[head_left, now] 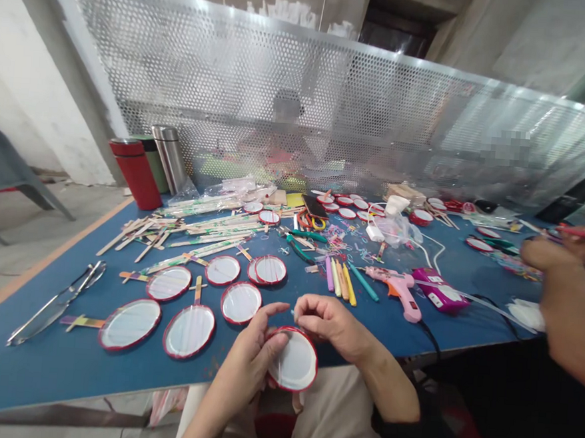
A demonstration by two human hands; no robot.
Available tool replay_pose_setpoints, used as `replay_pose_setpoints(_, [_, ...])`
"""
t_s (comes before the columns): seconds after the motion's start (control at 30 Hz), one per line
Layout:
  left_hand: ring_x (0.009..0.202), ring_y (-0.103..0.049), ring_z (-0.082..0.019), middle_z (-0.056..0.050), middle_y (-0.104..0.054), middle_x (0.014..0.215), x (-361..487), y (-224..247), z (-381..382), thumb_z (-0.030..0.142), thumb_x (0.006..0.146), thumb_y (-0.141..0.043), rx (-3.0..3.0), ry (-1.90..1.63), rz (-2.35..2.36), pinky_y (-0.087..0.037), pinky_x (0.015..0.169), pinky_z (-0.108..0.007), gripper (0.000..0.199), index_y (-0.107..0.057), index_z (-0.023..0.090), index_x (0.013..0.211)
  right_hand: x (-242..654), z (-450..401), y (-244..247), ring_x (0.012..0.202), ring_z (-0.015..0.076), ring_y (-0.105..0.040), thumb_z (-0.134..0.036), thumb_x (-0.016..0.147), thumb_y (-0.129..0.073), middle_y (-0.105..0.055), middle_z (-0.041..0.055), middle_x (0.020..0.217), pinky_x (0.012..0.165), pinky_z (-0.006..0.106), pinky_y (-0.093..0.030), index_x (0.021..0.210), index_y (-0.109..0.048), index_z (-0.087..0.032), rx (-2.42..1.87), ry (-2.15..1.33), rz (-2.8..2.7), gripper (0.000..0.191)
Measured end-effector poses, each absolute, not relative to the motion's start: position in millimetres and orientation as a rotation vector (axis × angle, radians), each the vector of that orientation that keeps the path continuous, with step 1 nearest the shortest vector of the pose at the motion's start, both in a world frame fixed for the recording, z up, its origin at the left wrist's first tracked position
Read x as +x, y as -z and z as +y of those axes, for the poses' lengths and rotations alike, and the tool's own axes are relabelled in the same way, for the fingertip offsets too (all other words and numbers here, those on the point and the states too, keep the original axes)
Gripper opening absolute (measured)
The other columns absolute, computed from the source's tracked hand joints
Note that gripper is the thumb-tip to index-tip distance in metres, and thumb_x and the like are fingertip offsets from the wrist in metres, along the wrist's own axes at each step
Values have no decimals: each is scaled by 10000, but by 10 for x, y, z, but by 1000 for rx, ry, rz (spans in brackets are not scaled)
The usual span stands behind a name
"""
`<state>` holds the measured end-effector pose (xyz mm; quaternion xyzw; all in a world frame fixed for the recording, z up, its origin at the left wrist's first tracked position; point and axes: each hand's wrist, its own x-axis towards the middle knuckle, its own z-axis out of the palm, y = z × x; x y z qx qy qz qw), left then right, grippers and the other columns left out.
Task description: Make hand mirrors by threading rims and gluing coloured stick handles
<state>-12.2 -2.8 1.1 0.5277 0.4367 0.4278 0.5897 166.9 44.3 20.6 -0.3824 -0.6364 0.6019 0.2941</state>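
Left hand (256, 350) part-curled, gripping 1 red-rimmed disc (294, 360) at the near edge of the blue bench (151, 384). Right hand (329, 323) pinched closed above its rim; possibly a small bit between fingertips. 3 bottles (138, 176), 5 sticks of colour (350, 288), 1 glue gun (399, 284). Perforated screen (222, 74) behind.

The left hand (253, 353) holds a round white lid with a red rim (293, 359) over the near edge of the blue worktop (146, 379); the right hand (332, 325) is pinched just beyond the lid. More red-rimmed discs (129, 324) lie to the left, several with coloured sticks attached, and eyeglasses (56, 306) lie farther left. A pink glue gun (402, 290) lies right of the hands, beside a purple box (439, 290). Crayon-like sticks (345, 281) lie beyond the hands. Bottles (138, 173) stand at the far left, before a perforated metal screen (261, 90). At right, another person's hands (565, 251) are busy.
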Motion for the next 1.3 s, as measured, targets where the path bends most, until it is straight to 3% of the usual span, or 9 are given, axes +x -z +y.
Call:
replay_pose_setpoints(0.07, [581,-523,-112,13,-608,722,-121,-8,-21,404,827,-577,1199,-1019,985,-408,516,-193,381,-556,181,1135,1626,397,-211,538,57,-368,-369,792,-656,-485,-52,629,500,175,-282,785,-581,-136,-959,-1715,-1624,245])
replay_pose_setpoints(0.17, [618,-520,-108,-4,-618,735,-121,-6,-5,419,783,-633,1125,-1102,1020,-409,542,-186,297,-625,154,918,1555,343,-213,549,59,-392,-457,732,-724,-522,-35,644,515,180,-296,767,-606,-121,-970,-1780,-1518,358])
replay_pose_setpoints(0.33, [528,-455,-83,48,-522,604,-130,-31,-11,443,744,-673,1089,-1103,1036,-381,492,-177,294,-580,165,753,1475,273,-182,513,52,-376,-420,747,-712,-483,-58,615,478,170,-293,765,-567,-149,-1005,-1745,-1286,308])
replay_pose_setpoints(0.53, [537,-474,-97,33,-538,659,-134,-8,-21,403,805,-584,1218,-928,989,-386,483,-189,234,-567,169,822,1426,303,-177,398,27,-253,-415,789,-615,-470,-73,612,367,176,-168,746,-487,-179,-970,-1755,-1105,272])
replay_pose_setpoints(0.77, [597,-465,-111,32,-541,663,-128,-85,2,290,825,-528,1511,-877,1121,-363,533,-194,123,-566,178,790,1558,295,-311,506,73,-336,-376,931,-462,-372,-78,613,475,188,-304,846,-481,-193,-1111,-1225,-1623,204])
replay_pose_setpoints(1.0, [480,-446,-99,63,-470,604,-83,-75,-38,402,837,-507,1286,-999,1165,-346,437,-194,207,-522,198,803,1655,47,-395,646,127,-506,-285,956,-395,-554,-4,731,604,231,-383,811,-505,-215,-1251,-721,-1992,195])
replay_pose_setpoints(1.3, [517,-441,-112,49,-497,594,-23,-19,-24,390,827,-515,1251,-1150,1310,-352,475,-204,215,-557,184,783,1542,-357,8,570,128,-541,-347,941,-411,-588,10,685,532,213,-434,797,-529,-208,-1344,-817,-1684,233])
